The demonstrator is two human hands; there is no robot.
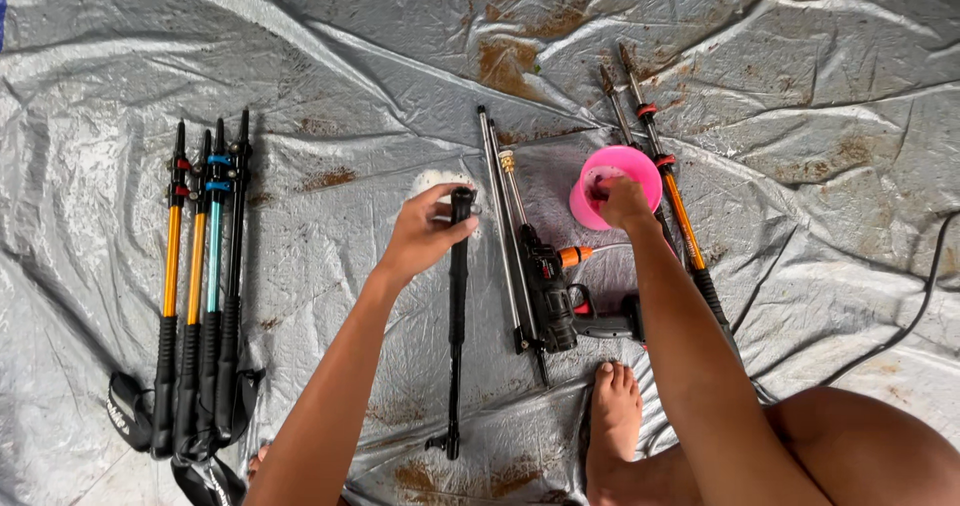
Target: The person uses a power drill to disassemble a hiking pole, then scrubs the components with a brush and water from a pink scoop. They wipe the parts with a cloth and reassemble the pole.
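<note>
My left hand [422, 231] grips the top end of a black pole section [457, 326] that lies lengthwise on the grey tarp [330, 56]. A white cloth [432, 180] shows just behind the fingers. My right hand [622, 201] reaches into a small pink bowl [626, 165], fingers inside it; whether they hold anything is hidden. Between the hands lie silver tubes [497, 216] and a black power drill [556, 296] with an orange collar.
Several trekking poles [200, 286] with yellow, orange and teal shafts lie bundled at the left. Two more poles [672, 191] lie right of the bowl. My bare foot [612, 421] and knee [860, 446] rest at the bottom. A black cable [925, 296] curves at the right.
</note>
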